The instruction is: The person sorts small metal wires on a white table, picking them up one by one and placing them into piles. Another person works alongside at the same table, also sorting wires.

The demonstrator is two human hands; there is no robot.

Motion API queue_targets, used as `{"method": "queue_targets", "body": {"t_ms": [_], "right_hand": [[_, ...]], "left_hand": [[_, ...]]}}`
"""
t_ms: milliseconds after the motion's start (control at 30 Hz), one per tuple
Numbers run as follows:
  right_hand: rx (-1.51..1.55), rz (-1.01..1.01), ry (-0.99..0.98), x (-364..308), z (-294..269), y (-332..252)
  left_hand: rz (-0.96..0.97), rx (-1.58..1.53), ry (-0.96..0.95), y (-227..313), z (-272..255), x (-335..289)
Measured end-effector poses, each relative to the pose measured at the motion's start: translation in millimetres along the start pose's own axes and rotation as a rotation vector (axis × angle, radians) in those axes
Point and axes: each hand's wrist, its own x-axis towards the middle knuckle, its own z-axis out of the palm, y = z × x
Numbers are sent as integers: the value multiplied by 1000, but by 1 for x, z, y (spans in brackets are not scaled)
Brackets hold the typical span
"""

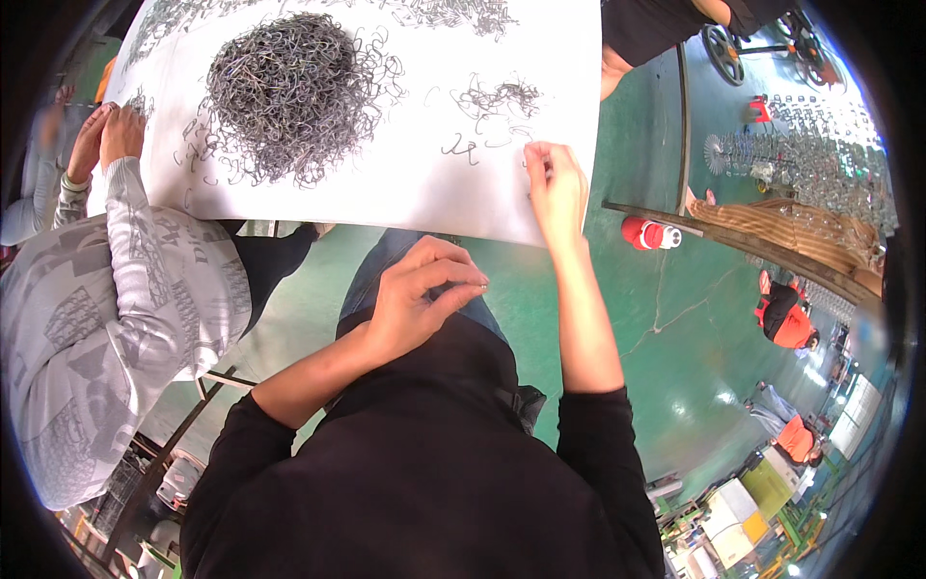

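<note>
A big heap of small bent wire hooks (285,92) lies on the white table (415,198). Toward the table's right side is a smaller cluster of hooks (502,96), and a few loose ones lie just nearer to me. Over the right front corner, close to those loose hooks, my right hand (559,188) is closed in a pinch; what sits between its fingertips is too small to name. My left hand (420,299) is held in front of my body, off the table's near edge. Its thumb and fingers are pinched together, with a tiny bit of something showing at the tips.
At my left a person in a grey patterned top (125,289) has both hands at the table. Another person's dark sleeve (656,29) reaches in at the far right corner. A red and white container (649,234) stands on the green floor, near a long brown beam (743,241).
</note>
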Motion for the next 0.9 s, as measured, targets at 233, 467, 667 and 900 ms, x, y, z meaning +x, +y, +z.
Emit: {"method": "queue_targets", "body": {"t_ms": [233, 467, 667, 900], "right_hand": [[-275, -172, -154, 93, 61, 9], [-329, -138, -199, 115, 51, 14], [-342, -54, -284, 99, 65, 3], [-280, -75, -359, 76, 55, -2]], "left_hand": [[32, -24, -77, -8, -4, 3], [43, -63, -66, -15, -2, 6], [93, -30, -58, -20, -1, 11], [80, -37, -50, -18, 1, 11]]}}
